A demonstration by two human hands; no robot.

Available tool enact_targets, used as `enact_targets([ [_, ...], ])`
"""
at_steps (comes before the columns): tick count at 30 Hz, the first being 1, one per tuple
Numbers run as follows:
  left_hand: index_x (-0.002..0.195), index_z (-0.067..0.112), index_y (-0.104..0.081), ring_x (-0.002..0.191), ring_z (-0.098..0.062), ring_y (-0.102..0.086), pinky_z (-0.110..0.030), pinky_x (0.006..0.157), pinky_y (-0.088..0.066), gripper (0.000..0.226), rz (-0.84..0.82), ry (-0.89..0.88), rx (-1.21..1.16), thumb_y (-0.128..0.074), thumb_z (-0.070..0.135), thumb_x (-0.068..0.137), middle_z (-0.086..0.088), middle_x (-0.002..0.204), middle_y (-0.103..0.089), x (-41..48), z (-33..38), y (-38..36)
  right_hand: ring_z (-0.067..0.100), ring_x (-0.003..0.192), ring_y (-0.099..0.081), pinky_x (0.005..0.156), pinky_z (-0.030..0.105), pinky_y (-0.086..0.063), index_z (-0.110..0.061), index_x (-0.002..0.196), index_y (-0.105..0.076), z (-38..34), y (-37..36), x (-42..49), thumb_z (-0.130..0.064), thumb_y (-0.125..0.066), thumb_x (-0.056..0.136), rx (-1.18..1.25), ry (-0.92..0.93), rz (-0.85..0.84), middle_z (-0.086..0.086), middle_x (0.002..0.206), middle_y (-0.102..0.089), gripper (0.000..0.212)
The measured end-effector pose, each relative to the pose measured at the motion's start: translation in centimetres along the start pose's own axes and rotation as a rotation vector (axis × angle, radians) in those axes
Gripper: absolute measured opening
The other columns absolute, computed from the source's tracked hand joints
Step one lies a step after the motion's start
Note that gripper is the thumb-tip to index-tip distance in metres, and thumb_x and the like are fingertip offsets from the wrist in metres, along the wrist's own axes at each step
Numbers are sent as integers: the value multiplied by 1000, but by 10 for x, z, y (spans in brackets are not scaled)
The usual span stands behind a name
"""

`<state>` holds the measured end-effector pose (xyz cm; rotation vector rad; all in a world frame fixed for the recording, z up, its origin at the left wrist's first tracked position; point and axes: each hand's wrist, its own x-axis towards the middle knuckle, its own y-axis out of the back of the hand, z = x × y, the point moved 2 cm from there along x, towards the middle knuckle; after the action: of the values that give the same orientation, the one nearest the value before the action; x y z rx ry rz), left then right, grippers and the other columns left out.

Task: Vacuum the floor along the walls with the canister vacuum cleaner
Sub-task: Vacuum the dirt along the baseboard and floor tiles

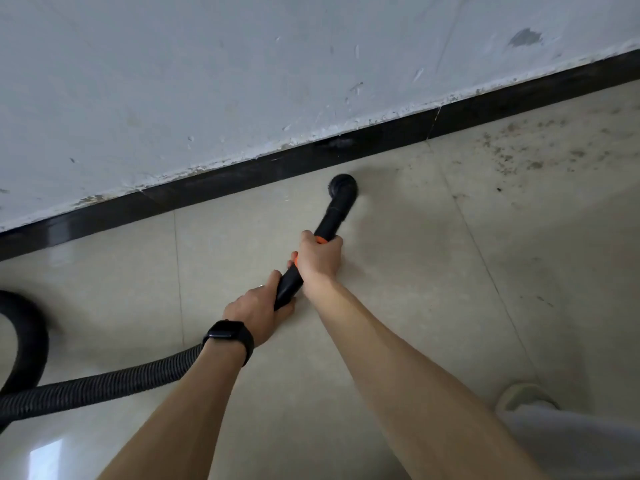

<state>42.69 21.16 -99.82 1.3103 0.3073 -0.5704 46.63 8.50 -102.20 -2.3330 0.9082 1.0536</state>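
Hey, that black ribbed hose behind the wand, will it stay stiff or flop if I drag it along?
Probably floppy: the hose curls into a loop at the left edge, so it should trail, not push straight. Its ribbing suggests easy bending. On the glossy floor tiles it likely slides with little drag.

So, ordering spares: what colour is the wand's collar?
Orange, the plastic collar on the black vacuum wand; head view.

both hands [320, 254] gripping vacuum wand [330, 220], baseboard [242, 174]
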Motion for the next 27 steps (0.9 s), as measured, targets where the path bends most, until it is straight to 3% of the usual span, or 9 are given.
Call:
enact_targets([
  [2,92,32,-27,62,-20,-51,-30,51,-33,29,-42,-70,81,-48,52,94,11,73,-52,-2,8,-1,13,34,-51,44,27,-49,-16,100,-44,5,20,-5,-13,-58,95,96,10,111,7,71,-59,15],
  [5,98,32,-29,74,-24,-59,-32,57,-37,29,-90,-157,154,-45,57,94,7,87,-60,-4,25,-7,11,36,-54,44,25,-50,-14,108,-48,9,50,-10,-15,-60,96,198,7,243,5,74,-60,17],
  [9,104,31,-32,86,-26,-64,-33,62,-38,30,-111,-246,207,-43,57,94,5,100,-63,-1,47,-17,11,39,-56,47,25,-52,-13,118,-50,6,79,-11,-14,-60,97,263,30,319,7,75,-61,24],
  [19,118,30,-35,90,-24,-63,-31,64,-40,34,-99,-255,169,-44,54,95,5,104,-61,18,88,-27,10,38,-55,46,25,-52,-11,117,-49,-27,106,14,-12,-60,97,217,55,287,9,80,-60,22],
  [27,117,29,-35,85,-25,-61,-31,63,-38,33,-85,-218,88,-47,50,95,3,101,-61,27,101,-29,10,41,-56,51,29,-54,-14,107,-48,-41,107,31,-13,-61,97,116,73,227,10,86,-60,16],
])
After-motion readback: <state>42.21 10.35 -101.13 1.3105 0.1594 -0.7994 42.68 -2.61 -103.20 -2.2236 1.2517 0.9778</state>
